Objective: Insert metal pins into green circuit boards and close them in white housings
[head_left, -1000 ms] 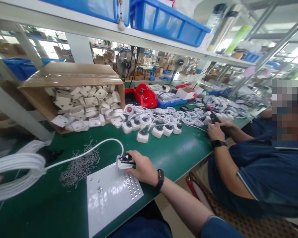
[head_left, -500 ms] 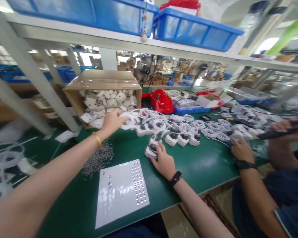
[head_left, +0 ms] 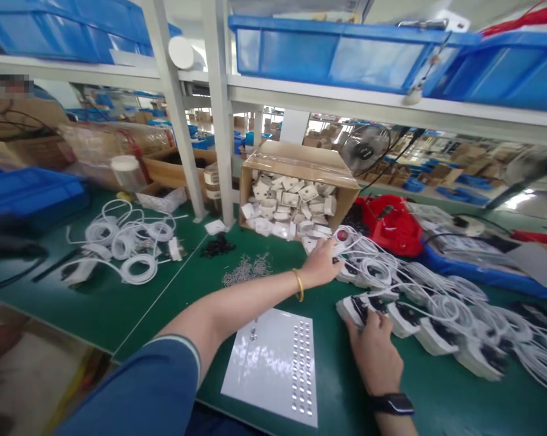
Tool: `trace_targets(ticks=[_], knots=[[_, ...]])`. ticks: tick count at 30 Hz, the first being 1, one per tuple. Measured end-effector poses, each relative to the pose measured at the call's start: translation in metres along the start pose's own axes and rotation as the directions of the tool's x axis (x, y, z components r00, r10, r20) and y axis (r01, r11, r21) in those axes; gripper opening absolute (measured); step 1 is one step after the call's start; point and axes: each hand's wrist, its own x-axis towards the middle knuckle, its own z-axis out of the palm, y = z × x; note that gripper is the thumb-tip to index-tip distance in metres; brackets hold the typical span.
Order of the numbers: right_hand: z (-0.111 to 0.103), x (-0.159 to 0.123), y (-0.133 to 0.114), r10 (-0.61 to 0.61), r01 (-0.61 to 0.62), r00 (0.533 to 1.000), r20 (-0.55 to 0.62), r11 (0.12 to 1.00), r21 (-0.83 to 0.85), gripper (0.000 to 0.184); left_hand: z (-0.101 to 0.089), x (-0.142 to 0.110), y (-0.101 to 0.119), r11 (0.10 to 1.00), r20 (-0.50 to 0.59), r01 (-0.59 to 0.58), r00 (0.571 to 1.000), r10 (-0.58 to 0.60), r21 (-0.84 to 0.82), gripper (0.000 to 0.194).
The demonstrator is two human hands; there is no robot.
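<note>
My left hand (head_left: pixel 321 264) is closed at the near end of a white cable coil (head_left: pixel 344 238), its fingertips partly hidden by the loops. Below it, my right hand (head_left: pixel 377 351) grips a white plastic housing with black parts (head_left: pixel 351 310) at the left end of a row. Similar white housings (head_left: pixel 437 336) with black parts continue to the right, their coiled white cables (head_left: pixel 455 306) trailing behind. A white sheet (head_left: pixel 259 363) with rows of small shiny metal pieces lies below my left forearm.
Behind my left hand, a cardboard box (head_left: pixel 300 158) on its side spills white plastic parts (head_left: pixel 291 203). Small metal pins (head_left: pixel 246 270) and black parts (head_left: pixel 217 244) lie left of it. More coiled cables (head_left: pixel 139 266) are farther left. Shelf posts (head_left: pixel 218 115) rise behind the table.
The view has turned left, bringing more of the left table into sight; the co-worker on the right is out of frame. My right hand has brought its housing closer to the row.
</note>
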Motion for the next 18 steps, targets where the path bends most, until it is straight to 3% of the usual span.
trace_targets(ticks=[4, 6, 8, 10, 12, 14, 16, 18], knots=[[-0.010, -0.016, 0.016, -0.039, 0.016, 0.995, 0.096, 0.973, 0.232, 0.046, -0.050, -0.070, -0.028, 0.999, 0.001, -0.032, 1.000, 0.032, -0.024, 0.044], [-0.010, -0.031, 0.010, -0.164, 0.086, 0.975, 0.152, 0.901, 0.426, 0.037, -0.079, -0.106, -0.047, 1.000, -0.029, 0.007, 1.000, -0.007, -0.010, 0.042], [-0.008, -0.047, -0.010, -0.381, 0.193, 0.899, 0.216, 0.787, 0.586, 0.029, -0.104, -0.141, -0.065, 0.997, -0.081, 0.077, 0.994, -0.075, 0.022, 0.039], [-0.006, -0.060, -0.037, -0.528, 0.267, 0.806, 0.268, 0.728, 0.631, 0.026, -0.124, -0.175, -0.081, 0.977, -0.158, 0.197, 0.971, -0.182, 0.084, 0.037], [-0.008, -0.065, -0.064, -0.577, 0.311, 0.755, 0.312, 0.734, 0.604, 0.027, -0.137, -0.211, -0.093, 0.948, -0.226, 0.287, 0.941, -0.251, 0.141, 0.036], [-0.015, -0.062, -0.082, -0.587, 0.332, 0.738, 0.334, 0.746, 0.577, 0.025, -0.144, -0.246, -0.099, 0.915, -0.296, 0.345, 0.914, -0.277, 0.211, 0.035], [-0.028, -0.052, -0.085, -0.603, 0.342, 0.725, 0.333, 0.735, 0.585, 0.023, -0.146, -0.273, -0.101, 0.887, -0.364, 0.363, 0.897, -0.250, 0.284, 0.030], [-0.045, -0.040, -0.078, -0.642, 0.341, 0.698, 0.317, 0.687, 0.642, 0.028, -0.146, -0.281, -0.105, 0.867, -0.374, 0.360, 0.900, -0.225, 0.345, 0.020]])
